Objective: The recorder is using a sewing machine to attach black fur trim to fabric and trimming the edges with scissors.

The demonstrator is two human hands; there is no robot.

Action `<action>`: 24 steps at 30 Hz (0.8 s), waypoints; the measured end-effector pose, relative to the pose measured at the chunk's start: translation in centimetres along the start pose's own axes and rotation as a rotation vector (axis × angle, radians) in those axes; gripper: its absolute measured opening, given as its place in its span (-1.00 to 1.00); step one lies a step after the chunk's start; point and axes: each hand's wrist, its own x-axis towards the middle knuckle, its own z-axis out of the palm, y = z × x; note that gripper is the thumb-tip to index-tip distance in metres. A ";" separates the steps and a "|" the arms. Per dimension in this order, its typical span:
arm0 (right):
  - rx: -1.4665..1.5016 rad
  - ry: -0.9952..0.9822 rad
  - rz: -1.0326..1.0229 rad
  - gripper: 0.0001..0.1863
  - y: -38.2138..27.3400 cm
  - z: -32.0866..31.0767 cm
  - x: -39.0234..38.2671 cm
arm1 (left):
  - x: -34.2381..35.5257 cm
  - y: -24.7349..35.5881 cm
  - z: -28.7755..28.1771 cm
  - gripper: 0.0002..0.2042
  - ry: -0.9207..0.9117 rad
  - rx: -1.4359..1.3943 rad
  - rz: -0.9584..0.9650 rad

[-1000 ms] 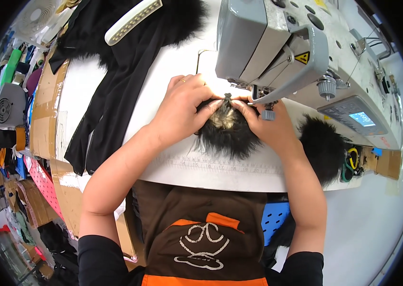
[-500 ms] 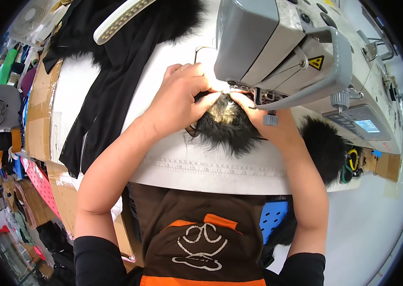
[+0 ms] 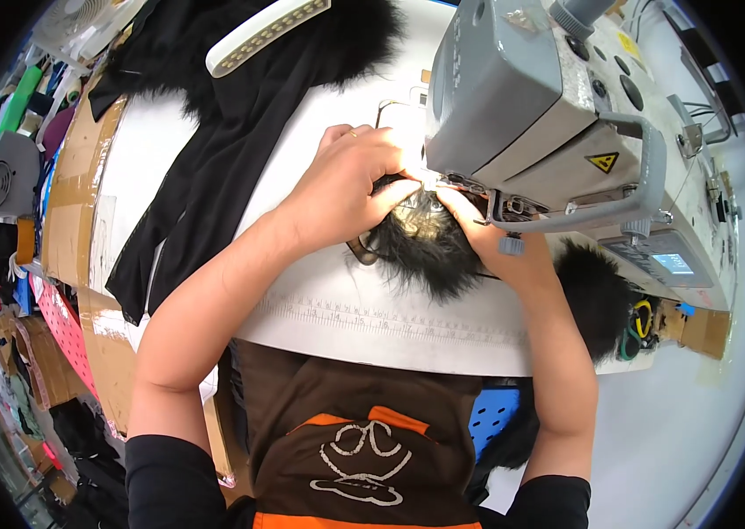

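A piece of black fur (image 3: 429, 256) with a pale patch lies beneath the head of a grey and white sewing machine (image 3: 500, 97). My left hand (image 3: 359, 181) pinches the fur's far left edge, thumb and fingers closed close to the presser foot. On the other side my right hand (image 3: 496, 242) holds the same edge, its thumb pressed down near the foot. Part of the right hand is hidden by the machine's guard. The needle itself is hard to make out in the bright light.
Black cloth with fur trim (image 3: 240, 123) lies on the left of the white table (image 3: 337, 339), under a strip lamp (image 3: 266, 35). More black fur (image 3: 597, 300) sits right of my right forearm, beside scissors (image 3: 637, 331). Cardboard (image 3: 73, 203) borders the table's left side.
The view has shifted slightly, so the machine and table appear a little farther right and lower. Both hands stay on the fur by the presser foot; its pale patch shows less.
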 end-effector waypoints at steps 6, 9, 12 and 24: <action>-0.300 -0.032 -0.088 -0.78 0.1 0.3 0.1 | 0.2 -0.2 0.5 -0.95 0.031 0.038 0.004; -0.369 0.065 -0.129 -0.78 0.3 0.6 0.0 | 0.3 0.0 0.6 -0.96 0.054 0.046 0.004; -0.258 0.090 -0.064 -0.81 0.8 1.2 0.0 | 0.5 0.0 0.6 -0.97 0.040 0.059 -0.007; -0.243 0.051 -0.026 -0.73 -0.4 0.5 0.4 | 0.3 -0.6 1.0 -0.96 0.072 0.087 0.019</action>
